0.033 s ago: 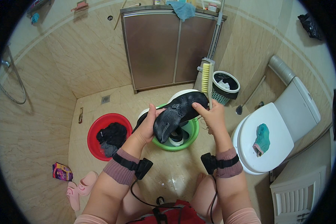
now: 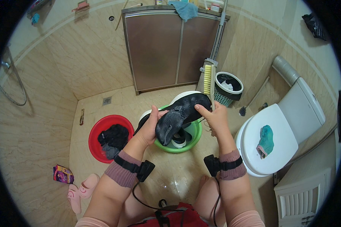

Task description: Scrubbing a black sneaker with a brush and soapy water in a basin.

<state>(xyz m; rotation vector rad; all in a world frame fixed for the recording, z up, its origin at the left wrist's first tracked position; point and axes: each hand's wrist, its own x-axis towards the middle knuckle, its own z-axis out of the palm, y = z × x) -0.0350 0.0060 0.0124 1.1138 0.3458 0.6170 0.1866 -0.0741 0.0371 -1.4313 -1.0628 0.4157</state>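
Note:
A black shoe with a white sole [image 2: 189, 103] is held up over a green basin [image 2: 189, 148], its dark fabric looking wet. My left hand [image 2: 151, 125] grips the shoe's left part, thumb and fingers around it. At the other end, my right hand [image 2: 215, 118] presses its thumb on the shoe and also holds a scrubbing brush [image 2: 208, 82] upright, its yellow bristles toward the shoe. Part of the right fingers is hidden. Another black and white shoe [image 2: 180, 140] lies in the basin's water, partly covered by the held one.
Left of the basin stands a red basin [image 2: 96, 150] with dark wet cloth [image 2: 114, 137]. A trash basket [image 2: 224, 97] and a toilet [image 2: 250, 151] with a teal glove-like cloth [image 2: 266, 140] are on the right. Pink slippers [image 2: 88, 185] lie lower left; a cabinet [image 2: 155, 53] stands behind.

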